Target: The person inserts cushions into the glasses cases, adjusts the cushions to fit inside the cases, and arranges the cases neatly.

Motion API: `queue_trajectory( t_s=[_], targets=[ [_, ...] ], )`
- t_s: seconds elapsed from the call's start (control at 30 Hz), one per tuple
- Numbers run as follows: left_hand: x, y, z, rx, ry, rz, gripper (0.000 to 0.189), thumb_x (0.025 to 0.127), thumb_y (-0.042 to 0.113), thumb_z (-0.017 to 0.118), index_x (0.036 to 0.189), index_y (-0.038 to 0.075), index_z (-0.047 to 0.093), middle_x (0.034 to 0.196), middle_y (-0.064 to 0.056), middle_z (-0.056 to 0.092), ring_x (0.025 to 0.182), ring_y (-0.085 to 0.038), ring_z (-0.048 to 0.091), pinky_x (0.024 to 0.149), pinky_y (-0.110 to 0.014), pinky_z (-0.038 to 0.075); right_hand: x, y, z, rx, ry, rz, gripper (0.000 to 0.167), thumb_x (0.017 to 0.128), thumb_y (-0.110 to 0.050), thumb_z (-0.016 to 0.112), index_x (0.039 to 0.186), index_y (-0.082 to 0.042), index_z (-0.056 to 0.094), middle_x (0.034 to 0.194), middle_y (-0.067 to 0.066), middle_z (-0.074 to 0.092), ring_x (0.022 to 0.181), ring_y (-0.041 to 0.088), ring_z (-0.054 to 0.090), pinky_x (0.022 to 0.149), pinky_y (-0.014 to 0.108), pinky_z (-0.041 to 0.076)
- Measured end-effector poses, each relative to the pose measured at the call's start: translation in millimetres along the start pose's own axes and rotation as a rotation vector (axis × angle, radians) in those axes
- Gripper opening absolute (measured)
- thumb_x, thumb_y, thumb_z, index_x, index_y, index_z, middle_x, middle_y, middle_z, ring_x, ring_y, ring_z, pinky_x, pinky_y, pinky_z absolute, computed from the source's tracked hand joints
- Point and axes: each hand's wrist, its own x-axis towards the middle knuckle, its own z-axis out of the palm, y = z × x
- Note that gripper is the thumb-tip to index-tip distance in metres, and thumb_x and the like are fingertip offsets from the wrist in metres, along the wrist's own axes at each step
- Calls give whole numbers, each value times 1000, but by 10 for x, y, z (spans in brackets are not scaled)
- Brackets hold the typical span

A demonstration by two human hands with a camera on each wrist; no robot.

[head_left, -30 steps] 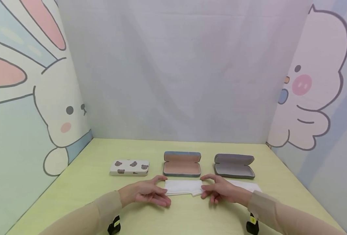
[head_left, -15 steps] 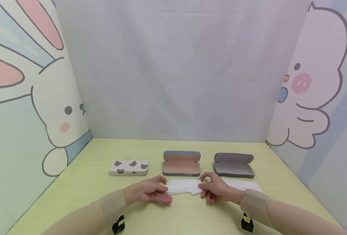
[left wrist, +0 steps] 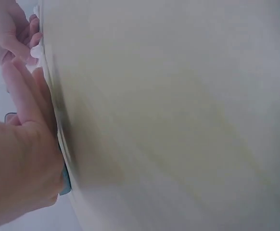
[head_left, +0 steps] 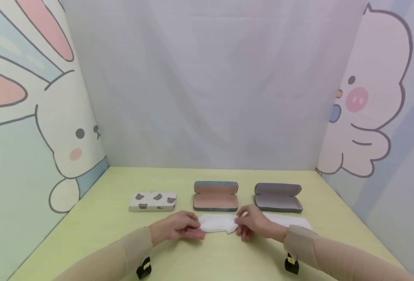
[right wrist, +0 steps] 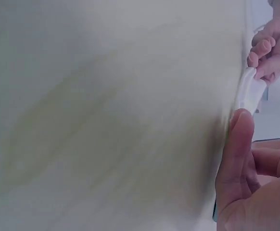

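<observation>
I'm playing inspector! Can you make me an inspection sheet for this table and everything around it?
Surface: pale yellow-green tabletop.
Job's things: white folded sheet, cloth or paper, between the hands.
Clutter: another white sheet, partly hidden; closed white rectangular case with bear print; open blue case with peach lining; open dark-grey case with grey lining.
Hands: left hand and right hand each pinch an end of the white folded sheet.
Cables: nothing seen.
Surroundings: plain grey backdrop; cartoon-printed side walls.
</observation>
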Motion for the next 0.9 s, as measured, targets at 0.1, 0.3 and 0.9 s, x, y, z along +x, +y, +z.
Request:
queue_trajectory(
  t_s=[0.1, 0.3, 0.9],
  targets=[
    [16, 63, -44, -6, 1, 23, 6, 93, -2, 55, 99, -2, 53, 79, -12, 72, 76, -20, 74, 70, -26, 61, 35, -60, -51, 19, 3, 13, 14, 91, -5, 61, 95, 6, 53, 57, 8, 66, 39, 9, 56, 41, 27, 52],
    [101, 238, -128, -42, 9, 61, 5, 94, -2, 54, 98, -2, 51, 77, -12, 72, 75, -19, 74, 69, -24, 61, 178, -186, -190, 67, 40, 40, 20, 92, -7, 63, 101, 7, 54, 58, 5, 65, 43, 10, 58, 43, 27, 53],
    [578, 408, -236, -38, 100, 68, 39, 96, -3, 49, 131, -9, 34, 66, -8, 70, 56, -11, 68, 48, -14, 52, 670, -57, -289, 136, 133, 101, 20, 92, -7, 62, 103, 7, 54, 58, 6, 65, 40, 8, 50, 40, 22, 45]
  ],
)
